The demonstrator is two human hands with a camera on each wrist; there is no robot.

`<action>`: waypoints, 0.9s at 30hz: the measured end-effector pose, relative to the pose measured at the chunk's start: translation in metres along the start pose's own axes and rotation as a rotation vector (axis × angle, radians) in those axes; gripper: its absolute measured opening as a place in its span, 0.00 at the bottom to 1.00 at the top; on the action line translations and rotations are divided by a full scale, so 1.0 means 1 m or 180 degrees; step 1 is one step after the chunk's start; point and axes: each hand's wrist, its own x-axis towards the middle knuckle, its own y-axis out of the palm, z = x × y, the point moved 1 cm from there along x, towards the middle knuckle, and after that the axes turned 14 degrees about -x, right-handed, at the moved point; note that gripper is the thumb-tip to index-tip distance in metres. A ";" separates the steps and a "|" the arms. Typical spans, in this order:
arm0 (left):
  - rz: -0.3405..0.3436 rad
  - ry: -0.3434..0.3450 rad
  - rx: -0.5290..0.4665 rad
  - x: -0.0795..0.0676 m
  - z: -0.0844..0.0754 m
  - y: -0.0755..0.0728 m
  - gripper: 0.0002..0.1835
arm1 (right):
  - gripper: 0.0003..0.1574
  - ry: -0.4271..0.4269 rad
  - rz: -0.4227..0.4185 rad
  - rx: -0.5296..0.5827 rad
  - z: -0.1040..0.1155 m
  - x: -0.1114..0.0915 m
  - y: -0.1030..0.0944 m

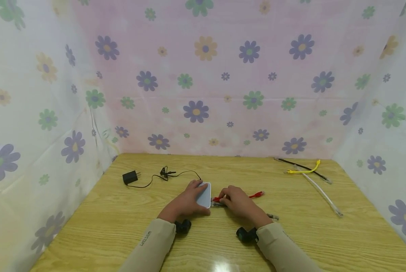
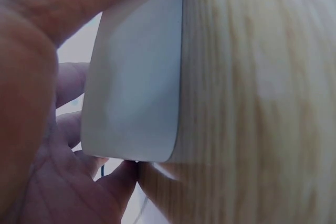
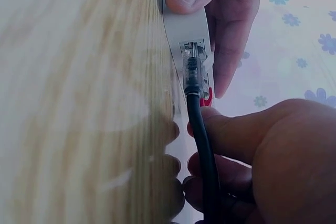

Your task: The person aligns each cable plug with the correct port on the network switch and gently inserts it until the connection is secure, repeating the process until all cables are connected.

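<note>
A small white network box point(image 1: 204, 195) lies on the table. My left hand point(image 1: 186, 202) grips it, fingers at its far edge and thumb at the near one; in the left wrist view its smooth side point(image 2: 134, 82) shows. At the box's right side my right hand point(image 1: 238, 202) pinches a red network cable point(image 1: 256, 195) close to its plug. In the right wrist view, the clear plug point(image 3: 192, 69) of a black network cable point(image 3: 202, 129) sits at a port in the box. The red plug is mostly hidden behind it.
A black power adapter point(image 1: 130, 177) lies at the back left, its thin cord point(image 1: 148, 185) running to the box. At the back right are a yellow cable point(image 1: 305, 172), a black cable point(image 1: 301, 165) and a white cable point(image 1: 320, 190). Floral cloth point(image 1: 209, 75) surrounds the table.
</note>
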 end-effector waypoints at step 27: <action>-0.0021 0.0042 -0.0028 0.000 0.001 0.000 0.52 | 0.06 -0.0058 0.0041 -0.0015 0.002 0.001 0.001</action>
